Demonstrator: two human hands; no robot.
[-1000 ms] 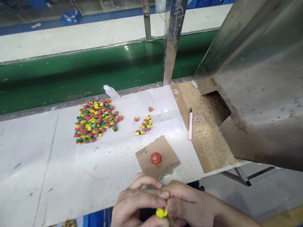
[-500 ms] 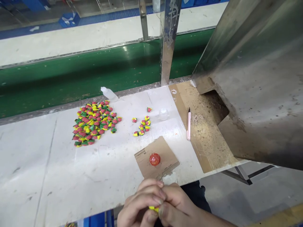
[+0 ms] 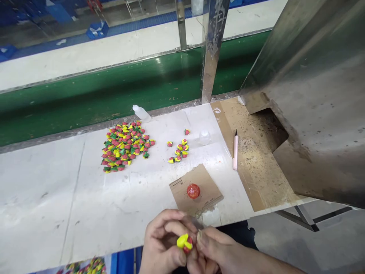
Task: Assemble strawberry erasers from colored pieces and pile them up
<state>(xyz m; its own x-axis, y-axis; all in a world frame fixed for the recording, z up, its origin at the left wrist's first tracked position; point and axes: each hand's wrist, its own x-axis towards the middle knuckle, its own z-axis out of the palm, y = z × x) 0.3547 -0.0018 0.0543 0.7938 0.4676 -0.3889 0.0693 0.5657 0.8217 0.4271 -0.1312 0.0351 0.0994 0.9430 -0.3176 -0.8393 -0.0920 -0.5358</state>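
In my left hand (image 3: 164,239) is a small painted fruit figurine (image 3: 185,242), yellow and red, gripped between thumb and fingers with its yellow side showing. My right hand (image 3: 216,247) is closed beside it, thumb and forefinger pinched at the figurine's right edge. Whatever its fingertips hold, if anything, is hidden. Just beyond the hands lies a cardboard square (image 3: 182,184) with a small shiny red round dish (image 3: 193,191) on it. Farther off, several loose fruit figurines (image 3: 178,156) form a small group.
A large pile of fruit figurines (image 3: 122,146) lies left on the white table (image 3: 94,213). Behind it leans a white squeeze bottle (image 3: 141,113). A clear round container (image 3: 204,137), a pink pen (image 3: 235,152) and a metal housing (image 3: 319,106) are to the right. More figurines fill a bin (image 3: 88,265) below.
The fingers of my left hand have opened up around the figurine, so more of it shows. My right hand has shifted slightly right. The view has swung a little left.
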